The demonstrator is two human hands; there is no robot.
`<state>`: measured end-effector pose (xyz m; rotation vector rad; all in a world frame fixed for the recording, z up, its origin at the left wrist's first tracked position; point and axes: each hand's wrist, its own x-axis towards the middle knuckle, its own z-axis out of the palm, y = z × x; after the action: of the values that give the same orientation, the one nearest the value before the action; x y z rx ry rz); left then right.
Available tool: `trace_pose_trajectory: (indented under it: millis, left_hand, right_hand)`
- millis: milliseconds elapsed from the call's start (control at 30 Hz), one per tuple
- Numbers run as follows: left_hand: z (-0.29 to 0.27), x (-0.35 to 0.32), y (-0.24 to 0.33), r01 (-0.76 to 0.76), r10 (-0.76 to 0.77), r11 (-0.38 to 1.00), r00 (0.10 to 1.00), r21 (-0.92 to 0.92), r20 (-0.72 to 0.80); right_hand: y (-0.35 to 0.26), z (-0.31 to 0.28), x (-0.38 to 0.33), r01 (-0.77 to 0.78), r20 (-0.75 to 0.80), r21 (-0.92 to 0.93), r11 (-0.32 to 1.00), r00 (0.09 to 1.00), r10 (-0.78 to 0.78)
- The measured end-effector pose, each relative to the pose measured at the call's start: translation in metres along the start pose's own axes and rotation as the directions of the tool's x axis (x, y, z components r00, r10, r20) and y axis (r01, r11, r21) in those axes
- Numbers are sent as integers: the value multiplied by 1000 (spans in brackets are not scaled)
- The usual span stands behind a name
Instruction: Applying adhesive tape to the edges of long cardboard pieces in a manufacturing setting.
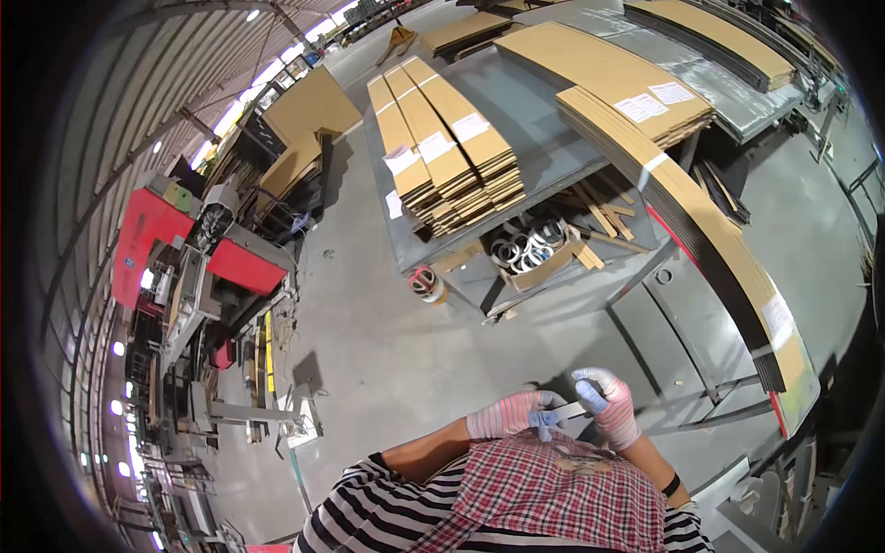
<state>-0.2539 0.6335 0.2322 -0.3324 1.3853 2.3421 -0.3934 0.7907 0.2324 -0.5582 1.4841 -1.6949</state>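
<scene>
You stand on a grey concrete floor (396,350) in a long factory hall. Beyond your hands sits a grey metal table (544,129), your landmark here. On its top lie strapped bundles of flat cardboard (442,138). Below its front edge is an open carton of tape rolls (527,249), and a single roll (425,283) sits by the table's near left corner. A tall leaning stack of cardboard sheets (710,230) runs along the table's right side toward you. A red machine (152,230) stands well to the table's left.

Nearer to you than the table, your gloved left hand (505,415) and right hand (608,405) meet in front of your chest. Between them is a thin pale strip (564,411), possibly tape or strapping; it is too small to be sure. Your left fingers (544,402) pinch one end, and your right fingers (590,398) curl closed around the other.
</scene>
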Motion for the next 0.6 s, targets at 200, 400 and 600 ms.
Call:
trace_pose_trajectory:
  millis: [200,400,600]
  left_hand:
    - [-127,-54,3,-70,92,990,979,126,-182]
    - [-278,-162,3,-307,170,934,831,-182,-530]
    - [-374,-251,-6,-351,140,921,703,-169,-698]
  right_hand:
    - [25,105,100,81,156,-343,936,987,-29]
    - [39,282,254,361,342,-457,813,915,-214]
    - [82,407,463,268,282,-950,160,957,67]
